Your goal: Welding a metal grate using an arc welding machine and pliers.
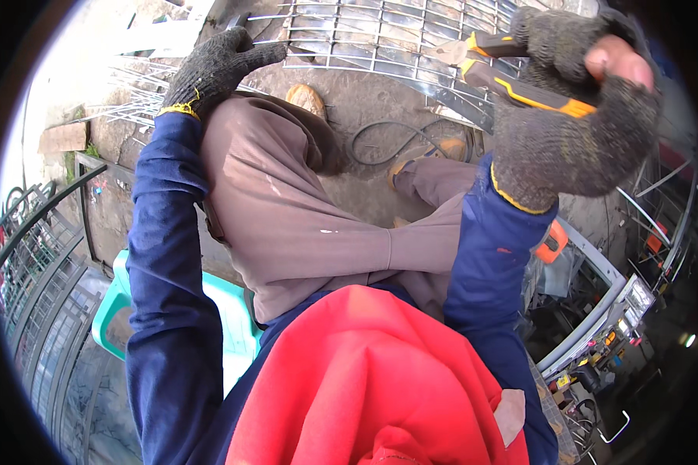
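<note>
My right hand [574, 116], in a dark knit glove with a bare thumb tip showing, is closed around pliers [512, 84] with grey and yellow handles. Their jaws point left, over the right part of a wire mesh panel [372, 39]. The handles stand apart. My left hand [217, 68], gloved alike, is at the panel's left edge, above my left knee. Its fingers curl and its thumb reaches right, close to the protruding wire ends. What lies in its grasp is hidden.
Loose thin rods [136, 89] lie on the ground at left, near a wooden block [63, 138]. A black cable [372, 147] loops beside my shoes. A turquoise plastic stool [236, 322] is under me. Metal railings [46, 287] stand left; a cluttered rack [609, 325] stands right.
</note>
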`<state>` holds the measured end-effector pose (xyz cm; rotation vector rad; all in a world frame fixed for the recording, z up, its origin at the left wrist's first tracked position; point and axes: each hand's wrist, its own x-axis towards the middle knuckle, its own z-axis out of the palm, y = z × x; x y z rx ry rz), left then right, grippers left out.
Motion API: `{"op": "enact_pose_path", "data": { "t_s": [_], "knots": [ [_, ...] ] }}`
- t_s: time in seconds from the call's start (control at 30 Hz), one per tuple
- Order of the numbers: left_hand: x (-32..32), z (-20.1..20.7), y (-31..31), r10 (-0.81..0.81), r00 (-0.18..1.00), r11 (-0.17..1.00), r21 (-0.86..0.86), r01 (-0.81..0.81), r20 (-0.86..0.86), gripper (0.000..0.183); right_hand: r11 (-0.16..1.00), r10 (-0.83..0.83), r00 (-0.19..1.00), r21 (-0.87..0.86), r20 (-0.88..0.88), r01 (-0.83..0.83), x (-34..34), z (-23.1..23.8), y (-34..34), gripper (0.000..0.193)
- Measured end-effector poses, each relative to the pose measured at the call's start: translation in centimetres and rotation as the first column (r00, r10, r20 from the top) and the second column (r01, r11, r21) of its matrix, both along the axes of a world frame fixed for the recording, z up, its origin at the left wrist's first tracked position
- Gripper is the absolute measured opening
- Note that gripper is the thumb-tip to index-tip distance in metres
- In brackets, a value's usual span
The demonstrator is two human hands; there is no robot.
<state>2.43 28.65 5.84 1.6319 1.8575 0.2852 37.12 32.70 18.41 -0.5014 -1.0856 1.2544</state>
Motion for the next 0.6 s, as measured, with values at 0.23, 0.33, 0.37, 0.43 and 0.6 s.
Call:
{"op": "enact_pose_path", "data": {
  "t_s": [0.23,0.33,0.37,0.43,0.6],
  "knots": [
    [0.8,0.9,0.3,0.004,0.995,1.0,0.027,-0.002,-0.096,0.06,0.891,-0.454,0.803,0.177,0.387,0.418,-2.0,-2.3,-0.5,0.02],
    [0.5,1.1,0.2,-0.025,0.998,0.999,-0.029,0.023,-0.062,0.062,0.409,-0.899,0.274,0.879,0.342,0.245,4.0,-0.8,1.3,0.017],
    [0.2,1.0,-0.1,-0.021,0.998,0.999,-0.031,0.019,-0.064,0.062,0.797,-0.57,0.671,0.518,0.473,0.312,4.8,-0.7,1.5,0.016],
    [0.3,0.7,0.4,-0.036,0.996,0.998,-0.049,0.032,-0.083,0.074,0.288,-0.944,0.195,0.954,0.267,0.088,-1.3,-2.5,0.6,0.012],
    [1.0,1.2,0.0,-0.018,0.995,0.999,0.027,0.02,-0.101,0.066,0.958,-0.285,0.942,0.072,0.179,0.276,-4.2,-4.4,-0.7,0.031]
  ]
}}
